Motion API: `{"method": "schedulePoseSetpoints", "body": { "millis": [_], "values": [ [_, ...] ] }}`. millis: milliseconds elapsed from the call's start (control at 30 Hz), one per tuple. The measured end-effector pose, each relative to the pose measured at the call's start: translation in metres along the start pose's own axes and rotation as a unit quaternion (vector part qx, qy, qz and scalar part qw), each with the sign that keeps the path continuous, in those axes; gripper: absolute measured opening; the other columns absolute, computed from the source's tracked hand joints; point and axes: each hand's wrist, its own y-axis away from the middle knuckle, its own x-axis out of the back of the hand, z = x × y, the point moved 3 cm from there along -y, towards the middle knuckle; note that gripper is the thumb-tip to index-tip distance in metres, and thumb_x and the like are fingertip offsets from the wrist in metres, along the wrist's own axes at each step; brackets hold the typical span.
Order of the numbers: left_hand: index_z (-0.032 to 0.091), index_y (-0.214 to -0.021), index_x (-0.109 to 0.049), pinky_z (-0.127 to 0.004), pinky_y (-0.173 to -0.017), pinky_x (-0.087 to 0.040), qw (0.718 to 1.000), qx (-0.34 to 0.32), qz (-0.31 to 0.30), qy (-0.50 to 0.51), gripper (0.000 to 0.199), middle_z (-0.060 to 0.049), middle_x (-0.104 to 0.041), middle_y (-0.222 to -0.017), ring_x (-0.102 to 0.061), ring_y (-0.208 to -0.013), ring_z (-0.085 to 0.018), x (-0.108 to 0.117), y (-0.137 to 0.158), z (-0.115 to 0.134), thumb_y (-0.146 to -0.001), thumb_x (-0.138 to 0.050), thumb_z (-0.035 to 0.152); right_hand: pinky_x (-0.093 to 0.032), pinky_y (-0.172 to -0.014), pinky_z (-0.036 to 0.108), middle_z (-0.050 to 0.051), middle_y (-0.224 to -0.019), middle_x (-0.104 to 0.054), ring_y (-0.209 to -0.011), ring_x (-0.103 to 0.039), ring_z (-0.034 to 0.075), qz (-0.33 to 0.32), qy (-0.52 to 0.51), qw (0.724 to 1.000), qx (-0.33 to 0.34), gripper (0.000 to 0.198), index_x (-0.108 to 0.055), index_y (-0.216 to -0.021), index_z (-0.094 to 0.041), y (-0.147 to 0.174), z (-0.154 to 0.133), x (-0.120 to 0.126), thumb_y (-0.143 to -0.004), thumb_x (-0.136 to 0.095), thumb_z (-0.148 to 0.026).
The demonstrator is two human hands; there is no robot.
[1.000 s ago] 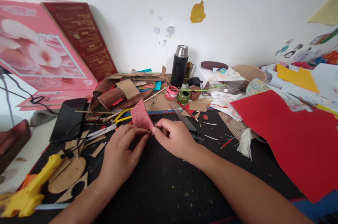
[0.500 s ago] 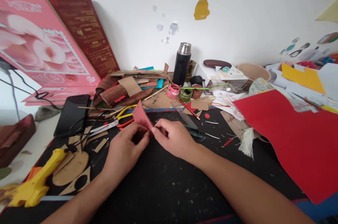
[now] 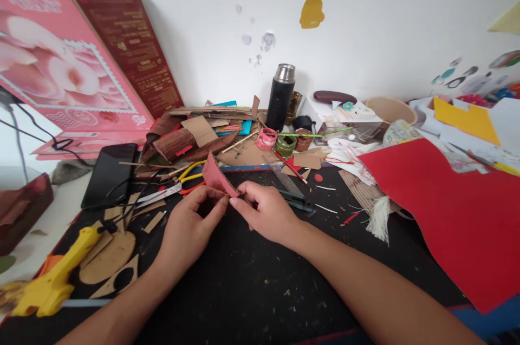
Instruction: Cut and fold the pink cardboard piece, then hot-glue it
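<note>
Between my two hands, over the black mat [image 3: 252, 291], a small pink-painted piece of cardboard [image 3: 217, 176] stands up at a tilt. My left hand [image 3: 193, 220] pinches its lower edge between thumb and fingers. On the other side, my right hand [image 3: 266, 209] grips its right corner with thumb and forefinger. The fingertips of both hands nearly meet below the cardboard, hiding its bottom edge. Just behind my left hand lie yellow-and-red-handled scissors [image 3: 160, 194]. Past my right hand is a dark green utility knife [image 3: 298, 201], partly covered by the hand.
At left are a yellow glue gun [image 3: 60, 274], cardboard cutouts [image 3: 109, 258] and a black phone [image 3: 109, 176]. Open paint jars [image 3: 267, 139] and a black thermos [image 3: 280, 97] stand at the back. A red sheet [image 3: 455, 215] covers the right side.
The pink cardboard has tipped slightly to the left and looks more curved. My fingers have shifted a little along its lower edge; both hands still hold it.
</note>
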Motion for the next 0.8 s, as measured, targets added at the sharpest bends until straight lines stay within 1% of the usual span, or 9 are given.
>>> {"method": "schedulePoseSetpoints", "body": {
  "millis": [67, 233, 400, 567, 733, 800],
  "values": [
    [0.026, -0.085, -0.074, -0.034, -0.074, -0.051, 1.0, 0.003, -0.019, 0.02, 0.029, -0.004, -0.077, -0.087, -0.069, -0.08, -0.025, -0.0005, -0.0007, 0.0005, -0.088, -0.068, 0.054, -0.04, -0.054, 0.025, -0.008, -0.06, -0.057, -0.049, -0.057, 0.011, 0.003, -0.015, 1.0, -0.005, 0.017, -0.06, -0.093, -0.023, -0.0002, 0.0009, 0.0003, -0.103, -0.058, -0.037],
    [0.028, -0.09, -0.077, -0.036, -0.081, -0.053, 0.998, 0.001, -0.029, 0.052, 0.025, -0.005, -0.079, -0.094, -0.071, -0.086, -0.026, -0.002, -0.0011, 0.0015, -0.083, -0.074, 0.052, -0.042, -0.052, 0.023, -0.01, -0.052, -0.053, -0.044, -0.057, 0.011, 0.011, -0.068, 0.997, -0.028, 0.018, -0.058, -0.092, -0.023, -0.0013, 0.0045, 0.0014, -0.103, -0.057, -0.037],
    [0.028, -0.09, -0.077, -0.034, -0.073, -0.053, 0.999, -0.008, -0.034, 0.033, 0.024, -0.003, -0.08, -0.09, -0.071, -0.079, -0.024, -0.0042, 0.001, 0.0022, -0.086, -0.072, 0.05, -0.043, -0.049, 0.022, -0.01, -0.053, -0.055, -0.042, -0.055, 0.01, 0.019, -0.107, 0.993, -0.047, 0.018, -0.06, -0.093, -0.023, -0.0017, 0.0059, 0.0021, -0.102, -0.059, -0.039],
    [0.027, -0.09, -0.077, -0.033, -0.073, -0.053, 0.999, -0.018, -0.02, 0.026, 0.024, -0.004, -0.081, -0.093, -0.072, -0.083, -0.025, -0.0023, 0.0021, 0.0026, -0.086, -0.07, 0.05, -0.042, -0.048, 0.023, -0.01, -0.055, -0.056, -0.042, -0.055, 0.01, 0.012, -0.121, 0.992, -0.038, 0.019, -0.06, -0.097, -0.022, -0.0019, 0.0069, 0.0001, -0.103, -0.058, -0.04],
    [0.026, -0.088, -0.076, -0.033, -0.07, -0.051, 0.999, 0.009, -0.027, 0.023, 0.03, -0.004, -0.08, -0.091, -0.07, -0.078, -0.024, -0.0011, 0.0012, -0.0004, -0.087, -0.069, 0.055, -0.043, -0.048, 0.022, -0.01, -0.056, -0.055, -0.042, -0.056, 0.01, 0.002, -0.114, 0.993, -0.032, 0.018, -0.061, -0.101, -0.022, -0.0016, 0.009, -0.0026, -0.104, -0.058, -0.04],
    [0.025, -0.088, -0.076, -0.033, -0.07, -0.05, 0.999, 0.009, -0.023, 0.021, 0.031, -0.004, -0.079, -0.09, -0.07, -0.078, -0.024, -0.0007, 0.0017, -0.0003, -0.088, -0.068, 0.056, -0.043, -0.048, 0.022, -0.01, -0.055, -0.055, -0.042, -0.056, 0.01, -0.002, -0.115, 0.993, -0.03, 0.019, -0.061, -0.101, -0.022, -0.0013, 0.0089, -0.0027, -0.104, -0.058, -0.041]
  ]
}}
